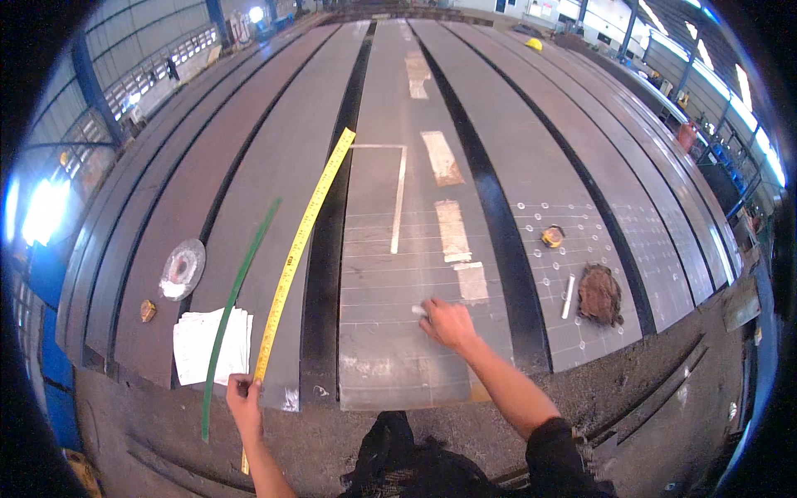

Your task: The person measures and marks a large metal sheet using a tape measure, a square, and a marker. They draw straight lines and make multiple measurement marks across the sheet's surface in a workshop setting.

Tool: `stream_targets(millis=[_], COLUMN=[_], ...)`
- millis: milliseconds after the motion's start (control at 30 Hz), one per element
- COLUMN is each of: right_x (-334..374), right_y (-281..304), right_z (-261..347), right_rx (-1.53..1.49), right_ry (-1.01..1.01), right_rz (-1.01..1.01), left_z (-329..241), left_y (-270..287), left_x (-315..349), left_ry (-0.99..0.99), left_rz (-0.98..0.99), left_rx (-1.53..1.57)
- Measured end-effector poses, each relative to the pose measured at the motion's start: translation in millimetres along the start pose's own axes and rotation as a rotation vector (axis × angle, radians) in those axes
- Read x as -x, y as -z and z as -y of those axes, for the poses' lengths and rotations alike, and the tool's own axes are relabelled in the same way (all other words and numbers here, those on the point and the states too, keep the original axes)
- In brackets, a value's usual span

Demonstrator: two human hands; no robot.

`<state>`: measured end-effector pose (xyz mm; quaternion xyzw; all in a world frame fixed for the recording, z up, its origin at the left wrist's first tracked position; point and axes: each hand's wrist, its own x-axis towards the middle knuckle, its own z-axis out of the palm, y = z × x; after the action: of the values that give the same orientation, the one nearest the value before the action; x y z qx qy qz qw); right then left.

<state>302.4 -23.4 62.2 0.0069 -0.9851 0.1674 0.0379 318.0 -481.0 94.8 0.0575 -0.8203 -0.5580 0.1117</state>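
My left hand [242,400] is closed on the lower part of a long yellow measuring tape blade [300,235], at the near edge of the slotted metal table [369,332]. The blade runs away from me, slanting right, and its lower end hangs past the edge. Above the middle plate, my right hand [449,324] pinches a small white piece of chalk [418,310]. Thin pale lines cross the plate there. Farther off lies a thin L-shaped square [400,191]. Left of the blade, a green strip [241,274] lies partly across white paper sheets [191,340].
A round metal disc [183,269] and a small yellowish lump [148,310] lie at left. At right are a yellow-black tape measure case [552,236], a white stick [568,296] and a brown rag [599,295]. Dark slots divide the plates. A yellow helmet [533,44] sits far back.
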Motion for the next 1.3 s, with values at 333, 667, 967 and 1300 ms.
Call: stream_targets(millis=[333, 667, 967, 1300], right_x=[-211, -297, -369, -180], right_y=[-74, -82, -74, 10], right_z=[-44, -77, -152, -302], right_rx=[0.155, 0.185, -0.136, -0.225], right_ry=[0.093, 0.115, -0.264, -0.574], right_rz=[0.134, 0.098, -0.253, -0.638], left_z=[20, 10, -19, -23], left_y=[4, -34, -96, -323], left_x=[-88, -122, -167, -316], left_ry=[0.207, 0.237, 0.118, -0.466], left_rz=[0.037, 0.100, 0.156, 0.470], left_rx=[-0.109, -0.061, -0.207, -0.383])
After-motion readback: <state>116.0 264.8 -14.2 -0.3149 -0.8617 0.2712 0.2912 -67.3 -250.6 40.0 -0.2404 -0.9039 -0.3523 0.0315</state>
